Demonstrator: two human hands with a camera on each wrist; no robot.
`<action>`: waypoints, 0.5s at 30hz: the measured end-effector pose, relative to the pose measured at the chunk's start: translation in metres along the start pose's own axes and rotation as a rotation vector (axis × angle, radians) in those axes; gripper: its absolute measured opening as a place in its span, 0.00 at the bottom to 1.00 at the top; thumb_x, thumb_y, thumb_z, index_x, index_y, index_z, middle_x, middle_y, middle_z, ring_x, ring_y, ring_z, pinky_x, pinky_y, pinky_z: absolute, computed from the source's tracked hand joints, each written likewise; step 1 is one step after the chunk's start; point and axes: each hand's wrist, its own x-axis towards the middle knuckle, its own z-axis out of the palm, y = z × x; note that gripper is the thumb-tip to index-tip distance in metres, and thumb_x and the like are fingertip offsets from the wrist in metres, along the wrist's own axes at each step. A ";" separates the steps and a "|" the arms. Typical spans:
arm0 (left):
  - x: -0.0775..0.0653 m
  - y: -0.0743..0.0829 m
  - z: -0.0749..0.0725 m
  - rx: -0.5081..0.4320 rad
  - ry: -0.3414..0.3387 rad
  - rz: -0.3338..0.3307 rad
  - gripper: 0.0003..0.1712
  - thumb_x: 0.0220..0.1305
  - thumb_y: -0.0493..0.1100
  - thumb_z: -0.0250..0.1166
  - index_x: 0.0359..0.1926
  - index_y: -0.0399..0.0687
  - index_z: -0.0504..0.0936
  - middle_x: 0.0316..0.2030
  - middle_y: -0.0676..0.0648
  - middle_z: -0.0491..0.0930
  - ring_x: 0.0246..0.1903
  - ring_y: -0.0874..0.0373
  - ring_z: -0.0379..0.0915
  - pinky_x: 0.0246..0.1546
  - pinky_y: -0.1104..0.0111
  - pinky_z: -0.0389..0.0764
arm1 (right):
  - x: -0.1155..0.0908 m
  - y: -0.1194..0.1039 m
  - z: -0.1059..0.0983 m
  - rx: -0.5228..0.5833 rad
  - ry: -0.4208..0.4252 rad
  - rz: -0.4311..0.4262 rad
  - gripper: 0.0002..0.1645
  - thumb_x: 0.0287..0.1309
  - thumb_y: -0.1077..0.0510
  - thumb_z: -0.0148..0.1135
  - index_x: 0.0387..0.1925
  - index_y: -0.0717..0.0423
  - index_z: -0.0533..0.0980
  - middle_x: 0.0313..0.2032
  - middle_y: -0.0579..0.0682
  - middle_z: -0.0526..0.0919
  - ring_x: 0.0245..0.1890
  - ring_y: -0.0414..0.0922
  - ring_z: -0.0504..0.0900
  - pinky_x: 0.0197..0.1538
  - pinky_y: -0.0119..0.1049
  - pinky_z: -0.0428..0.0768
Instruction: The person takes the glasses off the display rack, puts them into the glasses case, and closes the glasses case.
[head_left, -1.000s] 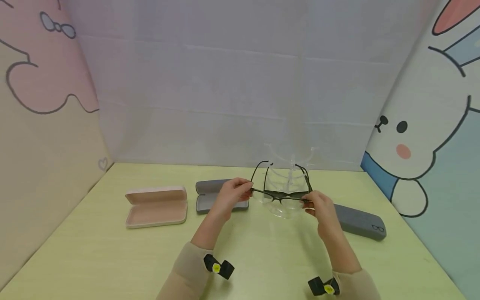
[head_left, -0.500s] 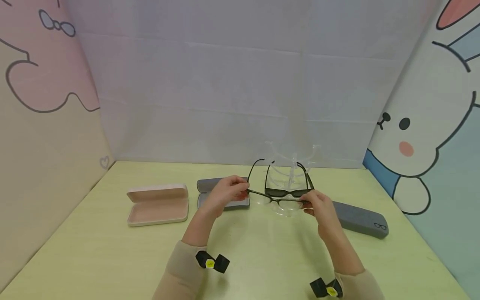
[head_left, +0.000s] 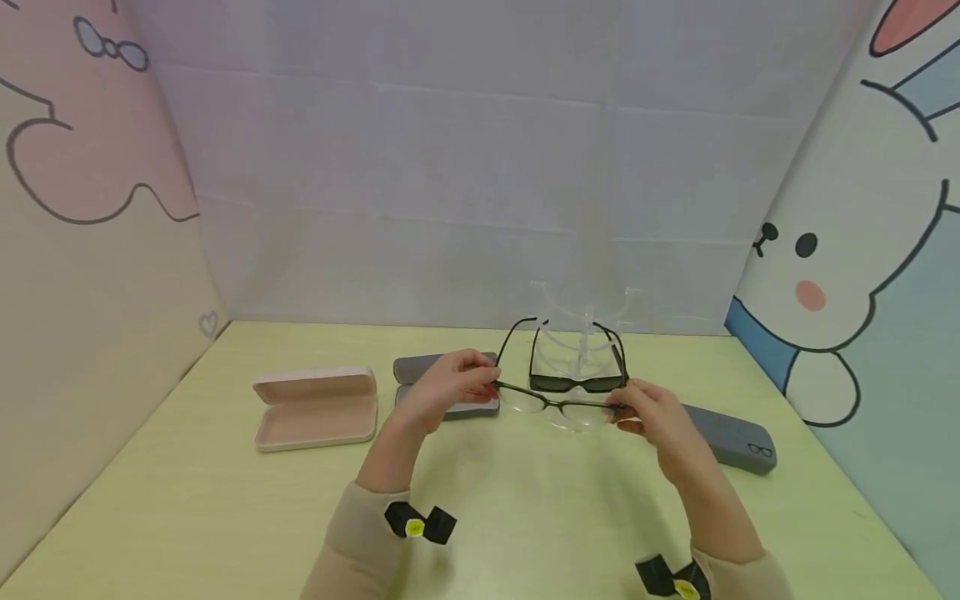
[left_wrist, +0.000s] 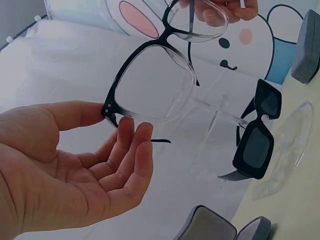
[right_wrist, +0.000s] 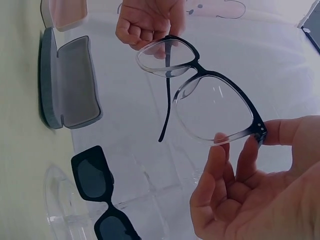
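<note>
Clear-lensed eyeglasses (head_left: 555,404) with a black upper rim are held up in front of the stand, temples unfolded and pointing away. My left hand (head_left: 450,387) pinches the left hinge corner between thumb and fingers. At the opposite corner my right hand (head_left: 660,417) pinches the frame (right_wrist: 256,126) the same way. Just behind, black sunglasses (head_left: 555,384) sit on a transparent display stand (head_left: 587,329). The left wrist view shows the dark lenses (left_wrist: 256,145) apart from the held pair, and the stand's clear curved base (left_wrist: 295,145).
A pink-lined case (head_left: 318,421) lies open at the left of the table (head_left: 225,517). Partly behind my left hand is an open grey case (head_left: 417,370). A closed grey case (head_left: 731,439) with a glasses print lies at the right. A white backdrop (head_left: 405,192) stands behind.
The eyeglasses have come slightly down from overlapping the sunglasses in the head view. My left hand has shifted a little left and my right hand a little right; both keep their grip.
</note>
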 end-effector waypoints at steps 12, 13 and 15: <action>-0.013 0.012 0.001 0.000 -0.003 0.048 0.16 0.65 0.42 0.54 0.50 0.34 0.70 0.40 0.42 0.76 0.40 0.46 0.76 0.47 0.60 0.76 | -0.014 -0.010 -0.003 0.021 0.021 -0.079 0.15 0.67 0.54 0.44 0.31 0.57 0.73 0.30 0.41 0.76 0.34 0.36 0.76 0.42 0.28 0.75; -0.013 0.012 0.001 -0.002 0.011 0.049 0.17 0.65 0.41 0.54 0.50 0.34 0.71 0.40 0.42 0.76 0.39 0.48 0.77 0.47 0.60 0.76 | -0.014 -0.010 -0.001 0.036 0.034 -0.091 0.15 0.67 0.54 0.44 0.29 0.56 0.73 0.30 0.41 0.76 0.34 0.35 0.76 0.42 0.27 0.75; -0.014 0.013 0.001 -0.011 0.037 0.056 0.16 0.65 0.41 0.55 0.49 0.35 0.72 0.39 0.42 0.76 0.37 0.52 0.77 0.47 0.60 0.76 | -0.013 -0.009 0.002 0.071 0.070 -0.119 0.15 0.66 0.53 0.46 0.27 0.54 0.72 0.30 0.41 0.75 0.33 0.36 0.76 0.41 0.28 0.75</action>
